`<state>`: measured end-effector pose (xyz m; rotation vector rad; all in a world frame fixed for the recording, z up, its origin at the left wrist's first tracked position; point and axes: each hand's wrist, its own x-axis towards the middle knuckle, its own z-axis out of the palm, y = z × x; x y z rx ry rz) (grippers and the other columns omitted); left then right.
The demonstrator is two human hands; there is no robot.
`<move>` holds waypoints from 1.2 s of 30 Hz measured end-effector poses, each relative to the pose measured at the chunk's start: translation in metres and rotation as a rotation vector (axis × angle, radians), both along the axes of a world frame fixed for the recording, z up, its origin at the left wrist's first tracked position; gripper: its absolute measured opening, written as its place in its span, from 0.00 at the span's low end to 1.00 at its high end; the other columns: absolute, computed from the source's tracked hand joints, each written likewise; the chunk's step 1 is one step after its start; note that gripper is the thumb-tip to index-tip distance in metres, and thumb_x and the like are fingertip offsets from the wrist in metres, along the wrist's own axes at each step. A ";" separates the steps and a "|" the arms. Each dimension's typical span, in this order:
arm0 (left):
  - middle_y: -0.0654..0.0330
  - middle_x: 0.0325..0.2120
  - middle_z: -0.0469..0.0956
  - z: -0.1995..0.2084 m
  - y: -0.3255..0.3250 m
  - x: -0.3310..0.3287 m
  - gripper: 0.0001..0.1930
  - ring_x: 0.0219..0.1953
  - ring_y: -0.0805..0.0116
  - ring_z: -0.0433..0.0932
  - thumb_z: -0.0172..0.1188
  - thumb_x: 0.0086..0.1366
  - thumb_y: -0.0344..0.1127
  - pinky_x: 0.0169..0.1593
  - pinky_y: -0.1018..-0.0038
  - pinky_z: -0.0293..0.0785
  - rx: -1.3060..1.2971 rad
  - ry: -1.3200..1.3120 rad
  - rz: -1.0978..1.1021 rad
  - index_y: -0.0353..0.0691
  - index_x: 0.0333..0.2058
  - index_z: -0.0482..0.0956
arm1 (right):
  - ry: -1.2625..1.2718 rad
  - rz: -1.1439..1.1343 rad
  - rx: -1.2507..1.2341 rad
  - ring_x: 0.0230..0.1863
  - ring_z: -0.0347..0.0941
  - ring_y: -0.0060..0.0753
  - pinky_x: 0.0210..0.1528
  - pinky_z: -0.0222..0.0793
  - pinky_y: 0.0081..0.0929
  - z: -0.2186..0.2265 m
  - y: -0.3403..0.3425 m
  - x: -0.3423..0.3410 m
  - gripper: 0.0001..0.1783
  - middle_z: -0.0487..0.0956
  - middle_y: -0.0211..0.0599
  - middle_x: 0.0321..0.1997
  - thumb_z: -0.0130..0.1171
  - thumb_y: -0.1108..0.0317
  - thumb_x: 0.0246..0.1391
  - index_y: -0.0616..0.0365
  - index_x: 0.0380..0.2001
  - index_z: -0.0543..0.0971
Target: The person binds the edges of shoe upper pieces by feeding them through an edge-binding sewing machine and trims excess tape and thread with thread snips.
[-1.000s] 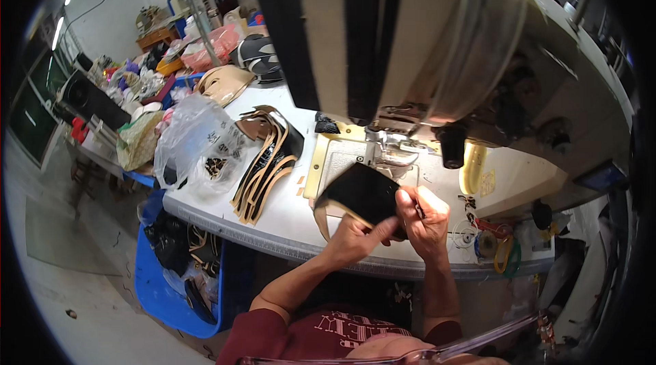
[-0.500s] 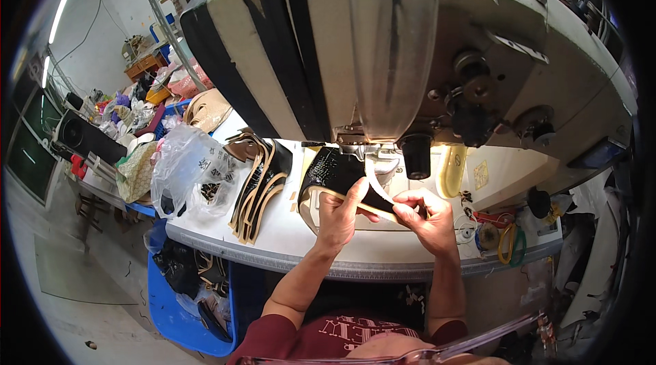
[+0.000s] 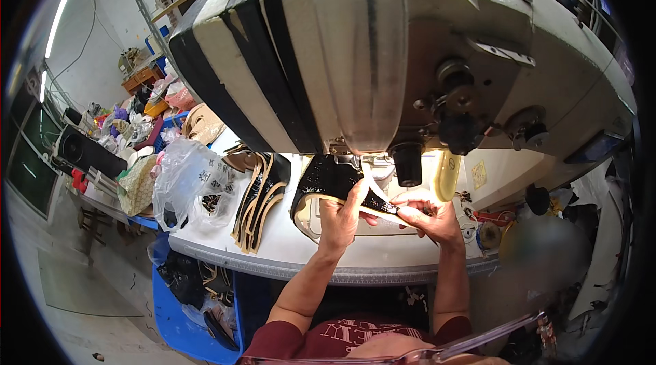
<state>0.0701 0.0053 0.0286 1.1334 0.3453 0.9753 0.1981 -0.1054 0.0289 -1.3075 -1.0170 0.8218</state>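
Note:
Under the head of the sewing machine (image 3: 437, 44), a curved, glossy black shoe-upper piece (image 3: 326, 177) with a tan edge lies at the needle area. My left hand (image 3: 339, 223) grips its near edge, thumb on top and fingers beneath. My right hand (image 3: 436, 221) pinches the piece's narrow right end between thumb and fingers. A thin white strip (image 3: 374, 186) curves down from the machine along the black surface, between my two hands. The needle and presser foot are mostly hidden by the machine head.
Left of the work, a stack of similar black and tan pieces (image 3: 263, 194) lies on the white table (image 3: 287, 254), beside a clear plastic bag (image 3: 188, 180). Below stands a blue bin (image 3: 195, 324) with scraps. A thread spool (image 3: 488, 235) sits on the right; a blurred patch covers the table's right corner.
The view has shifted slightly, so the machine sits further left. More glossy black surface shows between my hands, near the right fingers. Both hands keep their hold.

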 end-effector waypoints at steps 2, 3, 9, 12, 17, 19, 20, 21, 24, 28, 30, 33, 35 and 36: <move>0.58 0.18 0.74 -0.001 -0.003 0.001 0.10 0.15 0.75 0.73 0.49 0.61 0.31 0.15 0.84 0.71 -0.016 -0.002 0.032 0.29 0.29 0.74 | 0.025 0.016 0.017 0.13 0.62 0.10 0.13 0.55 0.10 -0.001 -0.001 0.002 0.10 0.72 0.26 0.16 0.57 0.72 0.47 0.62 0.35 0.77; 0.58 0.18 0.74 -0.004 -0.005 0.001 0.10 0.15 0.75 0.73 0.49 0.61 0.31 0.15 0.84 0.71 -0.015 -0.002 0.031 0.29 0.29 0.74 | 0.049 0.035 0.030 0.14 0.62 0.10 0.14 0.56 0.10 -0.002 -0.001 0.003 0.10 0.73 0.26 0.17 0.58 0.72 0.46 0.62 0.35 0.77; 0.58 0.16 0.74 -0.012 -0.023 -0.006 0.13 0.15 0.77 0.72 0.50 0.61 0.36 0.17 0.83 0.70 -0.008 0.175 0.016 0.30 0.25 0.73 | 0.040 0.061 0.140 0.18 0.64 0.10 0.21 0.59 0.08 -0.010 0.001 0.006 0.11 0.73 0.26 0.19 0.59 0.73 0.45 0.64 0.35 0.77; 0.59 0.13 0.73 -0.007 -0.017 -0.007 0.13 0.13 0.78 0.71 0.51 0.60 0.36 0.16 0.84 0.68 -0.009 0.208 0.019 0.32 0.22 0.72 | 0.045 0.061 0.102 0.17 0.64 0.09 0.18 0.58 0.08 -0.004 -0.001 0.001 0.12 0.73 0.26 0.18 0.57 0.73 0.46 0.64 0.37 0.76; 0.62 0.10 0.71 0.000 -0.006 -0.008 0.14 0.10 0.82 0.66 0.52 0.60 0.37 0.14 0.86 0.63 0.059 0.283 0.039 0.34 0.19 0.71 | 0.087 0.019 -0.044 0.14 0.63 0.08 0.12 0.54 0.08 0.012 -0.005 -0.016 0.14 0.72 0.26 0.15 0.54 0.72 0.49 0.62 0.41 0.74; 0.65 0.09 0.69 -0.003 -0.007 -0.009 0.13 0.10 0.83 0.64 0.53 0.60 0.37 0.14 0.86 0.59 0.108 0.268 0.045 0.35 0.19 0.71 | 0.119 -0.025 -0.007 0.09 0.60 0.09 0.08 0.51 0.09 0.010 -0.003 -0.021 0.14 0.74 0.31 0.15 0.56 0.73 0.47 0.62 0.40 0.74; 0.66 0.08 0.69 -0.004 -0.006 -0.010 0.14 0.10 0.84 0.63 0.53 0.60 0.36 0.14 0.86 0.58 0.109 0.270 0.039 0.36 0.18 0.71 | 0.107 -0.040 0.019 0.09 0.60 0.09 0.08 0.52 0.08 0.010 -0.003 -0.025 0.14 0.75 0.31 0.15 0.55 0.74 0.48 0.63 0.40 0.74; 0.67 0.08 0.68 -0.004 -0.006 -0.011 0.14 0.11 0.85 0.63 0.52 0.60 0.36 0.15 0.86 0.57 0.109 0.271 0.035 0.36 0.18 0.71 | 0.107 -0.040 0.019 0.09 0.60 0.09 0.08 0.52 0.08 0.008 -0.003 -0.026 0.14 0.75 0.31 0.15 0.55 0.74 0.48 0.63 0.40 0.74; 0.68 0.07 0.65 0.004 -0.006 -0.010 0.15 0.10 0.85 0.61 0.52 0.61 0.37 0.15 0.86 0.54 0.126 0.302 0.066 0.37 0.17 0.70 | 0.122 -0.044 0.042 0.11 0.64 0.11 0.09 0.55 0.09 0.002 -0.002 -0.030 0.13 0.75 0.32 0.18 0.53 0.74 0.49 0.64 0.41 0.73; 0.70 0.07 0.63 0.001 0.002 -0.013 0.16 0.11 0.86 0.59 0.50 0.62 0.39 0.15 0.85 0.53 0.168 0.324 0.071 0.37 0.17 0.70 | 0.141 -0.055 0.089 0.23 0.70 0.15 0.21 0.64 0.11 -0.006 0.001 -0.042 0.16 0.75 0.30 0.22 0.51 0.75 0.50 0.63 0.45 0.71; 0.70 0.07 0.63 0.001 -0.001 -0.014 0.17 0.11 0.86 0.59 0.50 0.62 0.39 0.15 0.84 0.52 0.218 0.347 0.109 0.37 0.16 0.69 | 0.102 -0.031 0.096 0.27 0.72 0.18 0.30 0.67 0.15 -0.009 0.000 -0.044 0.18 0.76 0.34 0.25 0.50 0.76 0.51 0.66 0.47 0.69; 0.70 0.08 0.62 0.002 -0.005 -0.017 0.17 0.12 0.86 0.58 0.49 0.62 0.39 0.15 0.84 0.52 0.308 0.410 0.157 0.37 0.16 0.68 | 0.045 -0.060 0.102 0.27 0.71 0.19 0.30 0.66 0.14 -0.011 0.000 -0.050 0.19 0.76 0.34 0.26 0.50 0.76 0.51 0.67 0.48 0.68; 0.70 0.08 0.62 0.003 -0.004 -0.018 0.18 0.12 0.86 0.59 0.49 0.63 0.39 0.15 0.83 0.53 0.334 0.414 0.152 0.37 0.16 0.68 | 0.095 -0.064 0.125 0.25 0.70 0.17 0.30 0.65 0.13 -0.018 0.002 -0.054 0.19 0.76 0.33 0.25 0.51 0.75 0.51 0.67 0.48 0.67; 0.70 0.08 0.62 0.003 -0.002 -0.018 0.18 0.12 0.86 0.59 0.49 0.63 0.39 0.15 0.83 0.53 0.335 0.414 0.152 0.37 0.16 0.68 | 0.125 -0.075 0.143 0.23 0.67 0.13 0.28 0.64 0.12 -0.019 0.003 -0.056 0.19 0.74 0.29 0.23 0.51 0.74 0.52 0.64 0.48 0.68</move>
